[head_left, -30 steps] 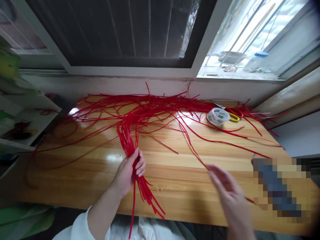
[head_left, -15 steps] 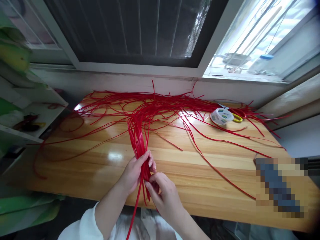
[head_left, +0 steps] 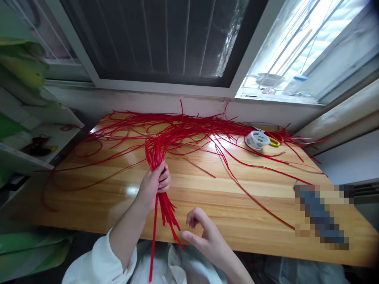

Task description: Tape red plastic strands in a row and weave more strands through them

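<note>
My left hand point(head_left: 156, 183) is wrapped round a bundle of thin red cords point(head_left: 167, 211). The cut ends fan out below the fist, and one longer strand point(head_left: 153, 244) hangs past the table's front edge. Above the fist the bundle runs up into a tangled heap of red cords point(head_left: 189, 128) spread along the back of the table. My right hand point(head_left: 205, 234) is just right of the loose ends, thumb and fingers apart with nothing between them. It does not touch the cords.
On the wooden table point(head_left: 112, 205), a roll of white tape point(head_left: 257, 140) lies at the back right beside yellow-handled scissors point(head_left: 274, 142). Stray cords trail left and right. A blurred-out object point(head_left: 324, 217) lies at the right. A window point(head_left: 166, 43) is behind, a shelf point(head_left: 59, 136) at the left.
My right hand has let go of the cord ends and moved down and right, opening. My left hand has shifted up and left with the bundle, whose ends now spread out.
</note>
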### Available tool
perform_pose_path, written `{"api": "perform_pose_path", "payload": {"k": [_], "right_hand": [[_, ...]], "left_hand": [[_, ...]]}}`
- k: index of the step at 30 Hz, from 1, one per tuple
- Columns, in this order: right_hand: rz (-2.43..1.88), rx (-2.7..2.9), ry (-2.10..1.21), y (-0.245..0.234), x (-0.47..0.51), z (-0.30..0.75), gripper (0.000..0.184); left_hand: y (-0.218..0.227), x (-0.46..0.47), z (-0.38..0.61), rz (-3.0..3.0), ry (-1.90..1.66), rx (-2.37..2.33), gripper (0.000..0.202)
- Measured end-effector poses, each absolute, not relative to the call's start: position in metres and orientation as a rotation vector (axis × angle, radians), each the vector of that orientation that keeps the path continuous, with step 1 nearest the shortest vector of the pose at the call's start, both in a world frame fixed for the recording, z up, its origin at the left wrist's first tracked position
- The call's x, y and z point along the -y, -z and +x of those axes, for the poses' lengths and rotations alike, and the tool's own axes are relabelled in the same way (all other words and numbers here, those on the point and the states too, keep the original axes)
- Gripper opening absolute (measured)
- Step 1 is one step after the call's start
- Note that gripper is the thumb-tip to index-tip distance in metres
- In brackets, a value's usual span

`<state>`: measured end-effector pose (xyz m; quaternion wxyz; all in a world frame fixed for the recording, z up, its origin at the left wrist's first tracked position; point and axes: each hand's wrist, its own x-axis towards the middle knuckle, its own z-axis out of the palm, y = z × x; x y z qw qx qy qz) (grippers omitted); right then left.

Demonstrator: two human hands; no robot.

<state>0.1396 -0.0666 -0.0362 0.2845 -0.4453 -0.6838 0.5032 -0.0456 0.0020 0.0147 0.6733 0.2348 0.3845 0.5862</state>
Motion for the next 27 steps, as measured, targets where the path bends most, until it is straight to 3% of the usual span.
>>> {"api": "perform_pose_path", "payload": {"k": [5,8,14,19,23,27], "right_hand": [[-1.028,1.458,-1.281,0.029,0.042,0.126,0.025],[-0.984,1.097,-1.493,0.035,0.027,0.113,0.037],[-1.080,0.583,-1.931,0.067,0.017,0.100,0.043],[-0.915,1.006,-1.600,0.064,0.012,0.105,0.029],[-0.792,1.569,-1.463,0.039,0.008,0.097,0.059],[-0.921,1.729,-1.310,0.025,0.005,0.082,0.054]], "left_hand": [[-0.023,-0.013,-0.034,0.911,-1.353,-1.000,0.033],[-0.023,-0.016,-0.031,1.220,-1.399,-1.019,0.033],[-0.010,-0.021,-0.031,1.427,-1.417,-1.081,0.030],[0.008,-0.011,-0.029,1.434,-1.387,-1.219,0.032],[0.003,-0.002,-0.022,1.533,-1.357,-1.275,0.031],[-0.016,-0.003,-0.017,1.365,-1.352,-1.192,0.044]]}}
